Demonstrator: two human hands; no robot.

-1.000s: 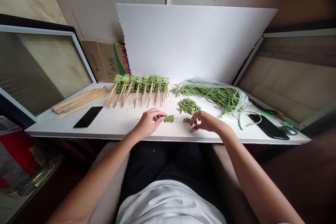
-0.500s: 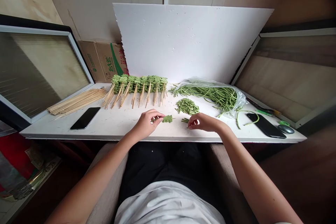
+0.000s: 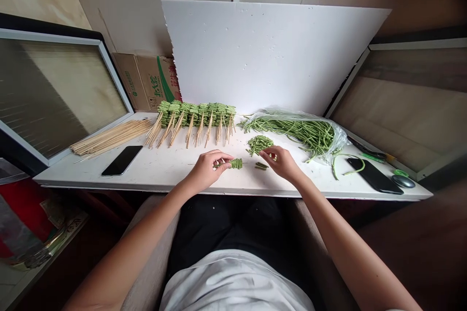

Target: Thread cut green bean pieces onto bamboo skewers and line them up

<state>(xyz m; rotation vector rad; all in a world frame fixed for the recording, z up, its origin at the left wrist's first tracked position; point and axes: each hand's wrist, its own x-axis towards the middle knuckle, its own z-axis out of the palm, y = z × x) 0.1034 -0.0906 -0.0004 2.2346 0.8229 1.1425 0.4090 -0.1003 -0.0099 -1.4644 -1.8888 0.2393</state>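
Skewers (image 3: 197, 115): lots done, piled in a row at back L of desk (image 3: 153, 177), green bean pcs packed on, bare stick ends fanned twd me; too many overlapping for me to count.
Current skewer (image 3: 237, 163): part-loaded as I judge it, short run of pcs on, lying roughly side to side near front edge, btwn my hands; thin tip pokes out R of the pcs.
L hand (image 3: 205, 171): thumb + fingers clamped on current skewer, at L end of its bean run.
R hand (image 3: 283, 161): thumb + fingertips close together at near edge of cut pile; can't tell if a pc is pinched.
Cut pile (image 3: 258, 143): loose, unthreaded, just past R fingertips.
Short pcs (image 3: 260, 165): few laid side by side on desk, btwn current skewer and R hand.
Long beans (image 3: 310, 132): uncut, big bunch in clear plastic bag (image 3: 341, 138), back R, beyond R hand.
Bare sticks (image 3: 113, 137): thick bundle, unused, far L, well apart from L hand.
Left over: cut pcs, long beans + sticks all remain, so I'd call it well along, not finished.
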